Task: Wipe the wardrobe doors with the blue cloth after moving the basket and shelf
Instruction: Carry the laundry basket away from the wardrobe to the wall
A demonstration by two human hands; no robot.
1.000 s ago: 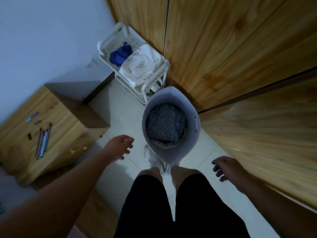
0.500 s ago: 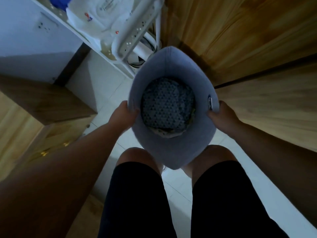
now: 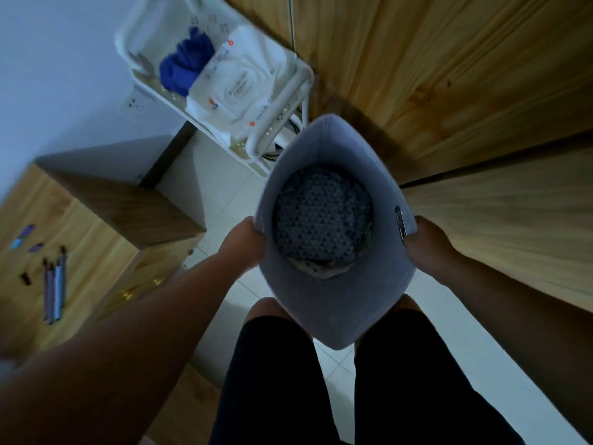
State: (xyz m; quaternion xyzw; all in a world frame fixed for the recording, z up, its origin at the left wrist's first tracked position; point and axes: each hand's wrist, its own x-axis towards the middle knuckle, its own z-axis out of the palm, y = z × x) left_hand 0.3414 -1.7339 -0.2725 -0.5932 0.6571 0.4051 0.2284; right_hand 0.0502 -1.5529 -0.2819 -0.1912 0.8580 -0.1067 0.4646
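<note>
Now, step in hand: the first clearing move, shifting the basket [image 3: 321, 303] away from the wardrobe doors [image 3: 449, 75]; by my reading the shelf and the wiping are not yet done.
Left hand [image 3: 247, 242]: clasps the basket's rim on its 9 o'clock side, curled against the soft wall.
Right hand [image 3: 426, 248]: clasps the rim at 3 o'clock, just beside a small metal clip [image 3: 400, 223].
Basket: grey and soft-sided, at frame centre above the person's knees, with patterned fabric [image 3: 321, 220] inside; its base is hidden, so I cannot tell for sure whether it is off the floor.
Shelf [image 3: 288, 88]: a white trolley at 11 o'clock from the basket, near it and close to the doors.
Blue cloth [image 3: 183, 69]: bunched on the shelf's top tier, touching a white wipes pack [image 3: 240, 88].
Wardrobe doors: wood grain, filling 12 to 4 o'clock.
Worktop [image 3: 80, 252]: wooden, at 8 o'clock, with pens [image 3: 54, 284] lying on it.
Next move: carry the basket clear of the doors, probably toward open floor [image 3: 224, 194], with both grips level because the soft walls may sag; then set it down, let go and turn to the shelf.
</note>
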